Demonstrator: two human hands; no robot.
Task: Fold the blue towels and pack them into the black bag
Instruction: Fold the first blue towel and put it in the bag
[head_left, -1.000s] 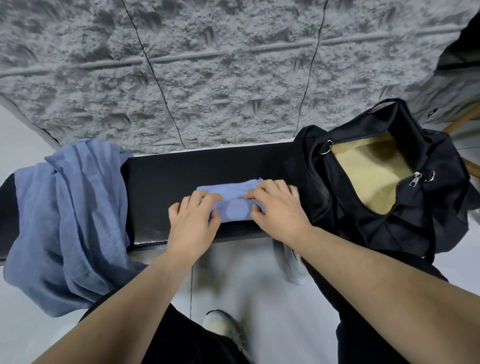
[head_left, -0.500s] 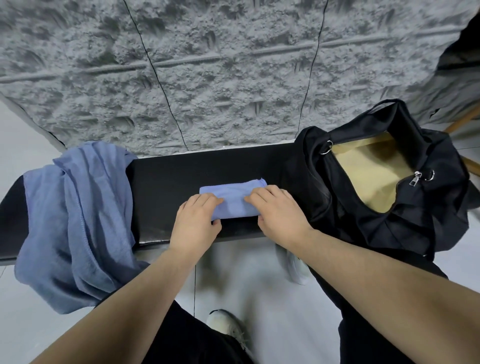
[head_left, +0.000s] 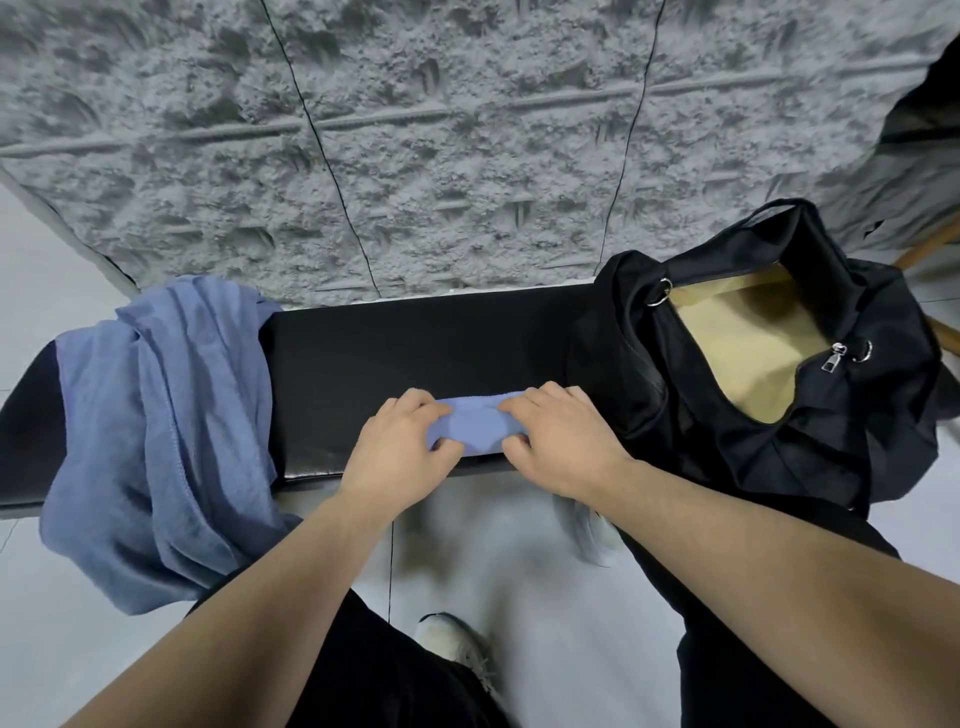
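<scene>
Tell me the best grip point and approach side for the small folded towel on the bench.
Probably the two short ends of the folded towel, from the bench's near edge. It lies as a flat strip along that edge, and the left hand and right hand already pinch it there, thumbs under, fingers on top.

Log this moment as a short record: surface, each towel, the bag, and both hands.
surface: black bench against a grey textured wall
folded towel: small blue towel at the bench's near edge
unfolded towel: large blue towel draped over the bench's left end
bag: black bag on the right, unzipped, tan lining showing
left hand: left hand grips the small towel's left end
right hand: right hand grips its right end
</scene>
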